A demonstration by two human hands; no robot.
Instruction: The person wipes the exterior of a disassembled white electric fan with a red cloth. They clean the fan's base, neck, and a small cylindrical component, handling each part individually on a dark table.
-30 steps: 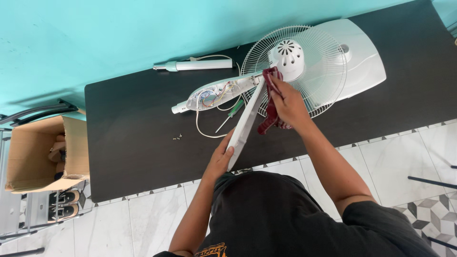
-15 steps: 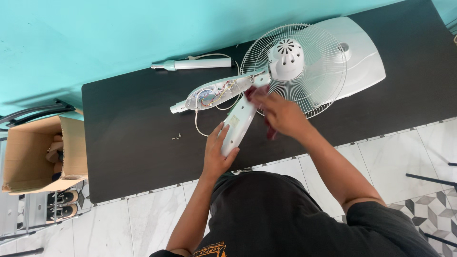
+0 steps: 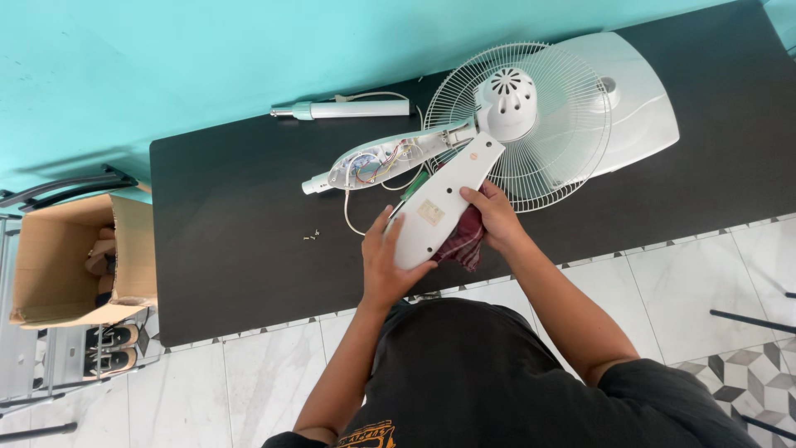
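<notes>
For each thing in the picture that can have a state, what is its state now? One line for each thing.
White cover panel: taken off, held in both hands above the table.
Left hand: gripping the panel's lower end.
Right hand: on the panel's edge, holding a dark red cloth.
Fan neck housing: open, coloured wires exposed.
Wire grille: lying flat on the table.
Cardboard box: open.
White pole: detached, lying by the wall.

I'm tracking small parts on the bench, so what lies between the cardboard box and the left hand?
In the head view, between the cardboard box and the left hand, the black tabletop holds only a few small screws.
</notes>
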